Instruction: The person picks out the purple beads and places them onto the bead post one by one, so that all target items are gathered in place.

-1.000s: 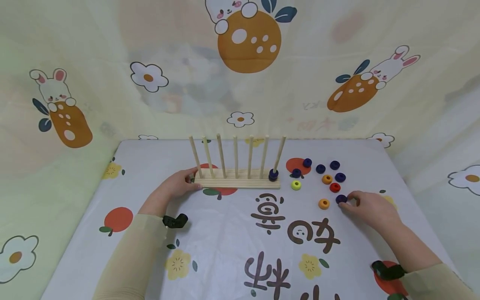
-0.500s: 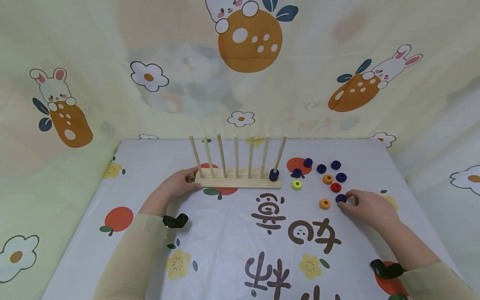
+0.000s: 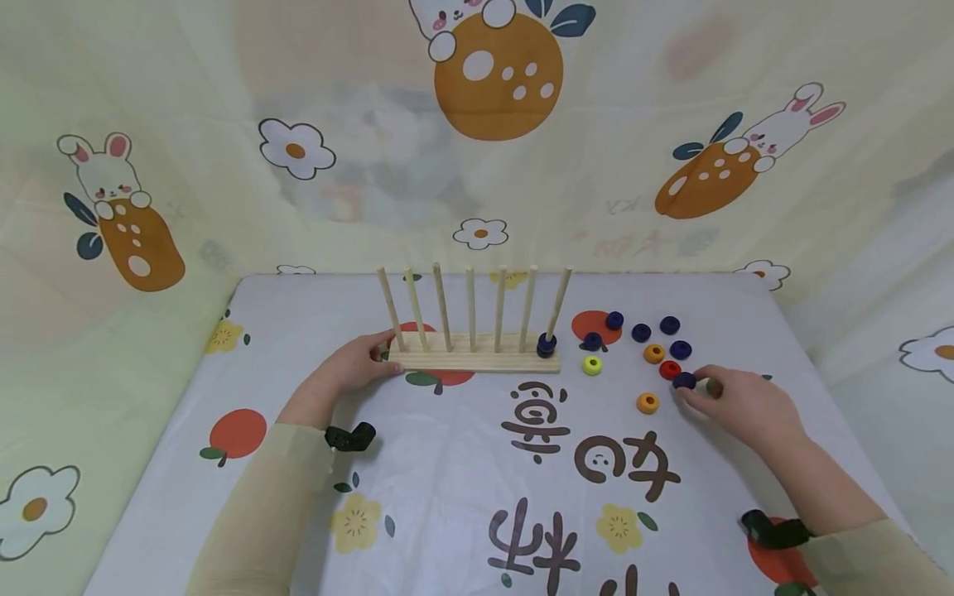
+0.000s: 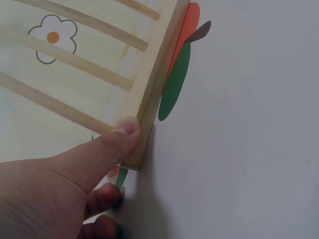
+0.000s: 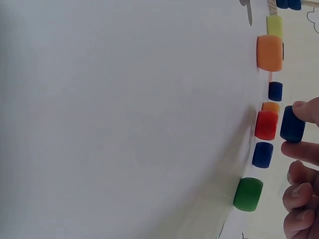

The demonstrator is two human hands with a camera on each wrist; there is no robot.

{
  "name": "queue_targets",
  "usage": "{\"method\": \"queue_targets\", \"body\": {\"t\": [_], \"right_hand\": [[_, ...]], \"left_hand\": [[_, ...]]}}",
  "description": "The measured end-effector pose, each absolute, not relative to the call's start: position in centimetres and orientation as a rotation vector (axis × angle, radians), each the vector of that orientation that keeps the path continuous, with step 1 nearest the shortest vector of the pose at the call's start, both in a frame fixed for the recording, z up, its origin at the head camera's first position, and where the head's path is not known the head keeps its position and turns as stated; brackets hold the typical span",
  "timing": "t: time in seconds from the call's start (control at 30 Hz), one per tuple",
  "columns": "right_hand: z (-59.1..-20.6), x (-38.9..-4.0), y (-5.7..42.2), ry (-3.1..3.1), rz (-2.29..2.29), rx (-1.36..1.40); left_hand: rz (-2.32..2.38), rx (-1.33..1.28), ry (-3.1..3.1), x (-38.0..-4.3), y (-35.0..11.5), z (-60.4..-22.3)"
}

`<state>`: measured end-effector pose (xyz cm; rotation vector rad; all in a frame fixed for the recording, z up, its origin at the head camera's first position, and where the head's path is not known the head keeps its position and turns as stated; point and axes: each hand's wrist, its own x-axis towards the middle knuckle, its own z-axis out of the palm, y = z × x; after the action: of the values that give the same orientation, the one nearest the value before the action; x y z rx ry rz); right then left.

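My left hand (image 3: 363,362) grips the left end of a wooden peg rack (image 3: 477,361), its thumb (image 4: 128,127) lying on the base. The rack has a row of upright pegs, and blue beads (image 3: 546,346) sit at the foot of the rightmost one. My right hand (image 3: 749,406) pinches a blue bead (image 5: 292,124) between thumb and index finger, slightly above the tablecloth. Close by it lie a red bead (image 3: 670,370) and an orange bead (image 3: 648,403). A green bead (image 5: 248,194) stands on the cloth near the curled other fingers, mostly hidden in the head view.
More loose beads lie right of the rack: a yellow-green bead (image 3: 592,365), another orange bead (image 3: 653,353) and several blue beads (image 3: 641,333). A patterned curtain (image 3: 477,182) rises behind the table's back edge. Black straps (image 3: 350,436) are on both wrists.
My right hand has raised the blue bead and moved it slightly away from me, toward the red bead. Part of a green bead now shows beneath that hand. The left hand stays on the rack.
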<state>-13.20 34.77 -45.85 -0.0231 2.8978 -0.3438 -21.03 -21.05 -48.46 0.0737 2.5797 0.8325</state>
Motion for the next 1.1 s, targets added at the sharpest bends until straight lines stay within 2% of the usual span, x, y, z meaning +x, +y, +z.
{"method": "queue_targets", "body": {"t": [0.43,1.1], "right_hand": [[-45.0,-13.4,34.0,3.011,-0.391,-0.034],[-43.1,-14.5,29.7,3.118,-0.437,-0.036]], "left_hand": [[0.813,0.067,2.583,-20.9,-20.6,-47.9],[0.863,0.056,2.534,-21.1,-20.8,-48.2]]}}
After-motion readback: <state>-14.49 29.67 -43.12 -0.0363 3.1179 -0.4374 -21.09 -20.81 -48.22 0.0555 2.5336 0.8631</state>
